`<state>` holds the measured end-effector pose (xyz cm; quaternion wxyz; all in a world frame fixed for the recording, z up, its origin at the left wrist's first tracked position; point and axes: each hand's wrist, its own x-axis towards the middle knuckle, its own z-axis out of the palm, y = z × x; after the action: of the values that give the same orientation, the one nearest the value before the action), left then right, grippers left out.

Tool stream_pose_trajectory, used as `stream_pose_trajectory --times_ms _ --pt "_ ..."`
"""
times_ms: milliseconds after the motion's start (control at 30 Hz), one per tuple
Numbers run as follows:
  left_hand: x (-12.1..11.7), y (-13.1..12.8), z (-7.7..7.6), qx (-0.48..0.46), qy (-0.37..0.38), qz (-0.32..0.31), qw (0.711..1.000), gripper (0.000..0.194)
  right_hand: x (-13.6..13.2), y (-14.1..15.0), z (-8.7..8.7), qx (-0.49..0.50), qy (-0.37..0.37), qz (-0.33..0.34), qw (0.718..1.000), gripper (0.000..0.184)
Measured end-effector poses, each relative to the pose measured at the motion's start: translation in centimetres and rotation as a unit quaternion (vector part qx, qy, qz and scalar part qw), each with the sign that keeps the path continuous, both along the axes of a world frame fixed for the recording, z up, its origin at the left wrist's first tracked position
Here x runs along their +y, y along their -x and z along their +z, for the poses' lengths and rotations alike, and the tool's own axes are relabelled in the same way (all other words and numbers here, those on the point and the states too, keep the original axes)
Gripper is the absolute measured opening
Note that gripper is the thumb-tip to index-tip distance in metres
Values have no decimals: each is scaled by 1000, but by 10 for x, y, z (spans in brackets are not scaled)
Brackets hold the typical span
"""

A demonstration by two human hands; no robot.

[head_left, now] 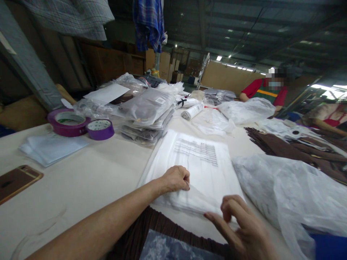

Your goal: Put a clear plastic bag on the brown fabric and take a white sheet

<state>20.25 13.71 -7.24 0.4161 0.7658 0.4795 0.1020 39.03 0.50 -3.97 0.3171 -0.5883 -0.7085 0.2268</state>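
A stack of flat, clear-white plastic bags (200,173) printed with dark lines of text lies on the table in front of me. My left hand (176,178) is closed in a pinch on the near edge of the top bag, which lifts slightly. Close to the stack's near right corner is my right hand (241,225), its thumb and curled forefinger apart; nothing shows between them. Below the bags, dark brown pleated fabric (168,225) hangs at the table's edge, with a dark blue-grey patterned piece (173,247) in front.
Behind the stack rises a pile of bagged garments (151,104). Purple tape rolls (101,130), white sheets (52,148) and a phone (20,182) lie leftward. To the right are a crumpled plastic bag (295,191) and brown garments (298,150). A co-worker (264,90) is across the table.
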Motion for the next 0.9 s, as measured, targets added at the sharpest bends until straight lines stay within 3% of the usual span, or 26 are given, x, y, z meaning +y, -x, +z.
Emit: stream_pose_trajectory --times_ms 100,167,233,400,500,667,767,900 --pt "0 0 -1 1 0 -4 1000 8 40 7 -19 -140 -16 -11 990 21" --pt "0 1 1 4 -3 -11 1000 8 56 13 -28 -134 25 7 991 13" --pt "0 2 5 10 -6 -23 1000 9 64 17 -33 -83 78 -18 993 16" --pt "1 2 15 27 -23 -67 997 20 75 20 -36 10 159 -76 984 24" --pt "1 -1 19 52 -44 -67 995 12 82 17 -35 64 213 -58 973 29" --pt "2 -5 31 103 -41 -66 992 18 84 9 -24 112 264 -18 958 33" --pt "6 -7 42 139 -28 -82 987 17 82 6 -19 107 266 0 958 29" --pt "9 -9 52 197 -38 -113 973 15 78 9 -20 55 213 14 975 28"
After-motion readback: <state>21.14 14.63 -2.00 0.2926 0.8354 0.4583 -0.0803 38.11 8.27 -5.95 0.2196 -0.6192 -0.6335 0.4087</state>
